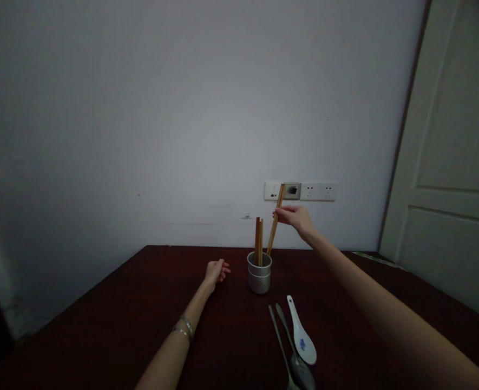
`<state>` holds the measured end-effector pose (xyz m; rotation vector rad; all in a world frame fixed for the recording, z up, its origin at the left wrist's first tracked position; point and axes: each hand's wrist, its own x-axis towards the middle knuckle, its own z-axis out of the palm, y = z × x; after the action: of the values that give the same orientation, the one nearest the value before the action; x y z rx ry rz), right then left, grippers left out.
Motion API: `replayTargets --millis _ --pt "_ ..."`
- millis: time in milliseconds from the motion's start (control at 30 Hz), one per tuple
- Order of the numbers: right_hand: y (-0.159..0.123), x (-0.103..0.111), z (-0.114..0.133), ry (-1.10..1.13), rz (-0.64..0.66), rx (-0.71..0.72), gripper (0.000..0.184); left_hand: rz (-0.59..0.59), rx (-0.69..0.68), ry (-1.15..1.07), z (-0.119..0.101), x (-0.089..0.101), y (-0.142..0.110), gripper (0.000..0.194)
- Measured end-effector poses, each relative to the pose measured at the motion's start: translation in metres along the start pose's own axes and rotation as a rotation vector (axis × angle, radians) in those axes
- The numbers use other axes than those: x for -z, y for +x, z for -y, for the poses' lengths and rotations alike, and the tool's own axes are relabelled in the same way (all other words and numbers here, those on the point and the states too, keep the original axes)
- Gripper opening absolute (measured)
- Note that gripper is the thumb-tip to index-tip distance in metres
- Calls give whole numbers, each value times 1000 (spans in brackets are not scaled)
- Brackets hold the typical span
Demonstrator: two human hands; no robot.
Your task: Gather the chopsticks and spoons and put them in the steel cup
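right hand (298,218) pinching chopsticks (272,235), lower ends at metal cup (259,280); left hand (216,272) loosely half-open, left of cup; other sticks (258,239) inside cup.

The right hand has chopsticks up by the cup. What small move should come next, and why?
I'd probably bring the left hand over to steady the metal cup: the right hand holds the chopsticks at a slant with their lower ends by the rim, while the left sits just beside the cup, not touching it.
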<state>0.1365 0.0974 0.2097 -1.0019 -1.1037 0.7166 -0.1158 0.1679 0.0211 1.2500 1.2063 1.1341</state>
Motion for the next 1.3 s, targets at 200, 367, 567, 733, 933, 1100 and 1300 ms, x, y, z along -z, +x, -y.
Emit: replayTargets --millis 200,367,567,733,933,1100,1300 --pt "14 -6 -31 4 -1 -49 8 11 -106 77 14 -2 2 29" --pt "15 -5 -60 -36 24 -87 5 9 -161 116 18 -4 2 32" --pt "10 -5 -90 -69 56 -128 6 -5 -172 127 19 -4 2 32" --pt "3 -6 -105 -104 76 -147 7 -4 -178 131 21 -4 3 32" --pt "-3 -4 -120 -214 112 -103 12 -7 -175 142 23 -4 6 32" --pt "-8 -5 -130 -283 115 -68 17 -8 -185 150 21 -4 4 32" --pt "-16 -8 -127 -250 118 -85 16 -13 -187 152 20 -4 2 33"
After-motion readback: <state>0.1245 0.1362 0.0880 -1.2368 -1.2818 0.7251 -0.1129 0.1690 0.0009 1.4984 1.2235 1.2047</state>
